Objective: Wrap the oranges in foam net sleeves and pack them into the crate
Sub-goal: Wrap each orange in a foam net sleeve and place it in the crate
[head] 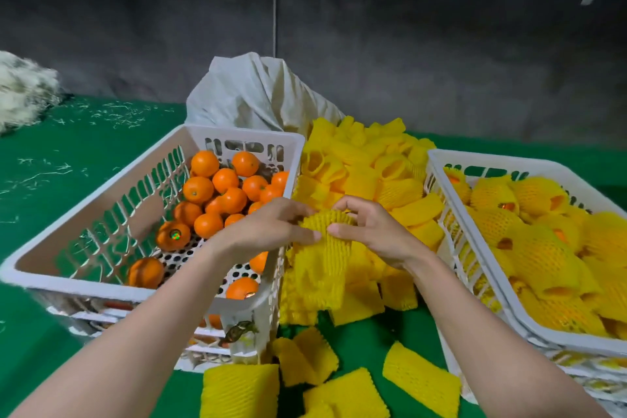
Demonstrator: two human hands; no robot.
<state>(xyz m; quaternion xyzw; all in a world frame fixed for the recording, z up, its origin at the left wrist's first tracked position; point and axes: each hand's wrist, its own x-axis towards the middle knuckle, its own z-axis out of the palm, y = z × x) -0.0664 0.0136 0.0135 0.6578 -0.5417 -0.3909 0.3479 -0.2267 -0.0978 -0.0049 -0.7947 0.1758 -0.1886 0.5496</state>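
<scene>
Two bare forearms [152,332] enter from the bottom edge, with the elbows cut off by the frame. Between them, at least four flat sleeves [241,390] lie loose on the green surface [51,180]. A further one at the bottom edge is only partly in view.

The left hand [271,231] and right hand [376,234] meet over the gap between the two crates. Grip state: both hands pinch the upper rim of one yellow foam sleeve [322,248]. The thumbs lie on the near side and the fingers curl over the far side, with the mouth held open between them. The sleeve hangs down onto the pile of sleeves [373,159], just beside the right wall of the left crate [84,285]. Whether it contains an orange cannot be told.

The left crate holds bare oranges [205,163]. About seventeen can be counted, several of them overlapping, and the left forearm hides part of the near right corner. The right crate [481,159] holds wrapped oranges [543,258]. Its right part is cut off by the frame, so the count is not clear. Each crate stands on a lower crate [84,317], of which only the slotted wall shows. More oranges show through the slots under the left crate.

Behind the pile stands one white bag [251,92], its base hidden. At the far left a pale fibrous heap [20,88] is blurred and cut off. Thin pale strands [118,112] are scattered on the surface near it
</scene>
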